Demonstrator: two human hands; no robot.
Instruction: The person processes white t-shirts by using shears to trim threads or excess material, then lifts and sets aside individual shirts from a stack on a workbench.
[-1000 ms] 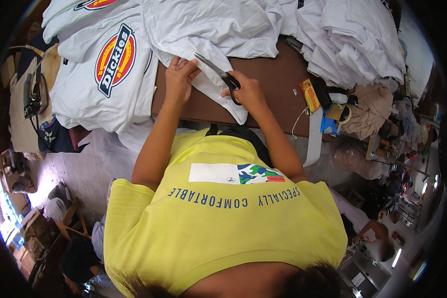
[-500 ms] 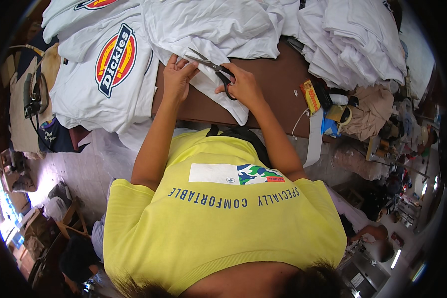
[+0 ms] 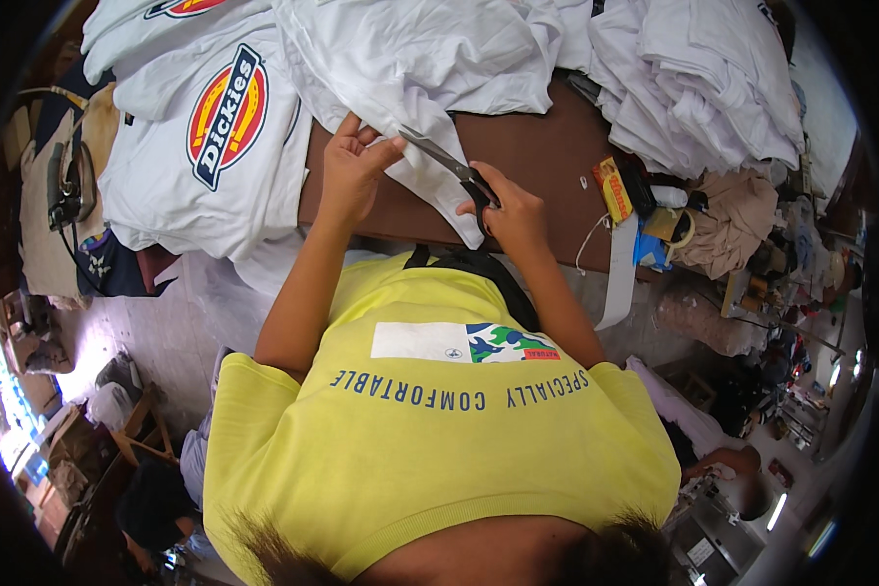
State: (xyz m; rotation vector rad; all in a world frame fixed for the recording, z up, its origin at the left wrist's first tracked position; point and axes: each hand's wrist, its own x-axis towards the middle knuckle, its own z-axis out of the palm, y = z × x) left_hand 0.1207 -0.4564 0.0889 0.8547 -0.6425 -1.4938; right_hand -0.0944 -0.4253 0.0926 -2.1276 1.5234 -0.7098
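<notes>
A pair of black-handled scissors [image 3: 438,154] is in my right hand [image 3: 518,212], my fingers through the handle loops. Its blades point up and left, the tips close to my left thumb. My left hand [image 3: 354,174] is closed at the edge of a white garment [image 3: 420,112], thumb and fingers pinching the cloth; any thread there is too fine to make out. A sleeve-like strip of this garment trails down between my hands to the near edge of the brown table [image 3: 547,146].
White shirts with a red, yellow and blue print [image 3: 176,156] lie stacked at left. A large heap of white garments [image 3: 698,78] stands at right. Beside it are a yellow-red box [image 3: 612,190], a tape roll [image 3: 681,230] and beige cloth [image 3: 737,220]. An iron [image 3: 65,200] rests far left.
Both hands have shifted slightly toward me, the right hand also moving rightward with the scissors. The scissor blades now look closer together. The garment edge has moved a little with my left hand.
</notes>
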